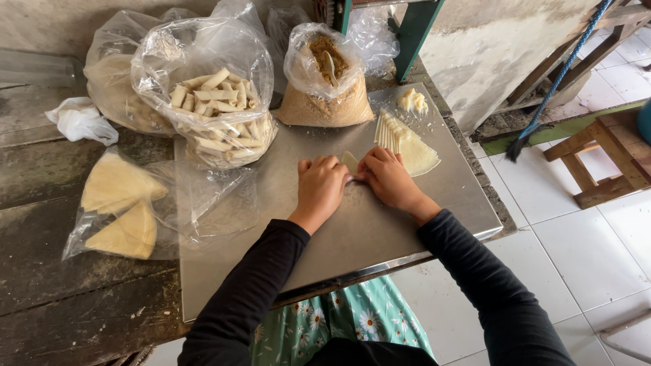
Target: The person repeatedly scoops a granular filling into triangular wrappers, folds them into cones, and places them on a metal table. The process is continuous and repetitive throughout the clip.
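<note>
Both hands rest side by side on a steel sheet point(380, 230). My left hand point(320, 186) and my right hand point(388, 177) have fingers curled over a pale pastry wrapper point(350, 161) that they press and roll between them. Only the wrapper's far tip shows beyond the knuckles. A fanned stack of triangular wrappers point(407, 146) lies just beyond my right hand. A dab of pale paste point(411, 102) sits at the sheet's far corner. An open bag of brown crumbly filling point(324, 81) with a spoon in it stands behind the hands.
A clear bag of finished pale rolls point(217, 112) stands at the back left, with another bag point(115, 88) behind it. A plastic bag of folded wrappers point(125, 210) lies on the dark wooden table point(61, 298). A wooden stool point(603, 152) stands on the white tiled floor.
</note>
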